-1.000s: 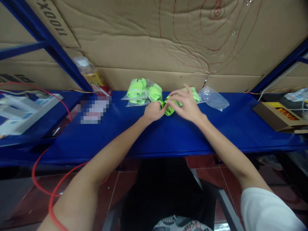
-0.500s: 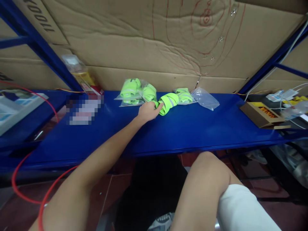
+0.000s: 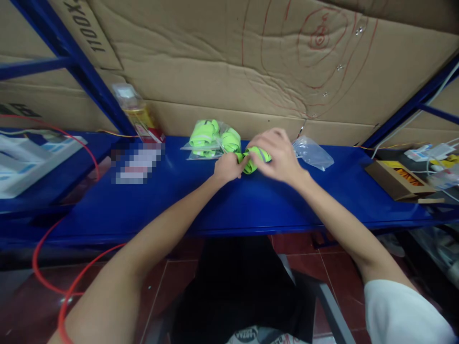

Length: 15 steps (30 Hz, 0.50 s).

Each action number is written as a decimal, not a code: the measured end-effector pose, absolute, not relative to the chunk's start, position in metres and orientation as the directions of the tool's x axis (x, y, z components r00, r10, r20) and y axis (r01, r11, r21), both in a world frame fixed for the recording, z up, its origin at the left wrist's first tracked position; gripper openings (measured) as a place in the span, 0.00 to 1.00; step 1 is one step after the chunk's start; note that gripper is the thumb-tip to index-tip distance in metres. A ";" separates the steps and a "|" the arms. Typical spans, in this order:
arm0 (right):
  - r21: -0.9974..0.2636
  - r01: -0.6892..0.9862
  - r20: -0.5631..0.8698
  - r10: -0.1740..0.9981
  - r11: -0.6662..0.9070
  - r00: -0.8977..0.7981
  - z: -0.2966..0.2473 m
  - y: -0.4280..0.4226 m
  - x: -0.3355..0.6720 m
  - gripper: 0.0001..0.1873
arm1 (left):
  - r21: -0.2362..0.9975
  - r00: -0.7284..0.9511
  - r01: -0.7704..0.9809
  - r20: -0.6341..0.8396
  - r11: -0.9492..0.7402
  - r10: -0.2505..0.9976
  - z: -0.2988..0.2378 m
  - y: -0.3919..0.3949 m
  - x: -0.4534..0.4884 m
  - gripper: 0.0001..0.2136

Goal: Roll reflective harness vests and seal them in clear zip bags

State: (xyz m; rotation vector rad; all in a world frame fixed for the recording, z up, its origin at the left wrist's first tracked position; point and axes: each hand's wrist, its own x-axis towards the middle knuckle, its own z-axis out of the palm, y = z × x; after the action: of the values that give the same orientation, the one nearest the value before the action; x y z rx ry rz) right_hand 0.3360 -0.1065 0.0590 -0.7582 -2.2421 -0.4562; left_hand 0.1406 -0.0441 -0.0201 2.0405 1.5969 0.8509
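Near the middle of the blue table, a rolled neon-green reflective strap (image 3: pixel 251 165) with a grey stripe lies between my hands. My left hand (image 3: pixel 228 167) is closed on its left end. My right hand (image 3: pixel 278 155) arches over the roll from the right, thumb in front and fingers behind, closed around it and slightly blurred. Just behind my left hand are clear bags with more green rolls (image 3: pixel 204 136), partly overlapping. To the right of my right hand lies a crumpled clear plastic bag (image 3: pixel 313 153).
A bottle with yellow contents (image 3: pixel 138 114) stands at the back left of the blue table (image 3: pixel 186 205). An open cardboard box (image 3: pixel 398 181) sits at the right end. A red hose (image 3: pixel 38 267) loops at the left. Cardboard (image 3: pixel 201 67) walls the back.
My right hand has come up from beside my lap onto the green roll, hiding the bagged roll behind it. My left hand keeps its hold. The view has shifted slightly left.
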 end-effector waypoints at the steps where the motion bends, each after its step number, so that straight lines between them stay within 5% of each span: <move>1: 0.021 0.748 0.680 0.539 0.663 -0.497 0.055 -0.080 0.357 0.17 | 0.671 0.157 0.701 0.185 -0.241 0.970 -0.020 -0.043 0.139 0.32; 5: -0.056 0.914 0.453 0.826 0.401 -0.335 0.022 -0.025 0.423 0.38 | 0.784 0.264 0.564 0.127 -0.260 0.956 -0.022 -0.042 0.137 0.27; 8: -0.052 0.941 0.271 0.911 0.335 -0.310 0.000 -0.021 0.444 0.51 | 0.810 0.376 0.473 0.172 -0.347 0.911 -0.028 -0.039 0.138 0.22; 12: -0.110 0.922 0.389 0.870 0.371 -0.304 -0.003 -0.022 0.451 0.35 | 0.725 0.310 0.607 0.162 -0.326 0.937 -0.034 -0.037 0.142 0.18; 15: -0.284 0.906 0.583 0.807 0.313 -0.096 0.004 -0.020 0.450 0.30 | 0.642 0.172 0.710 0.240 -0.289 0.955 -0.029 -0.039 0.144 0.22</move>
State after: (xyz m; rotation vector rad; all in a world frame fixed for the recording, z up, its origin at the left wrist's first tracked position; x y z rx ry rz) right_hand 0.4498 -0.0203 0.0044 -1.5151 -1.9198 -0.1914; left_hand 0.1442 -0.0395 -0.0285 2.0721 1.5761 0.8736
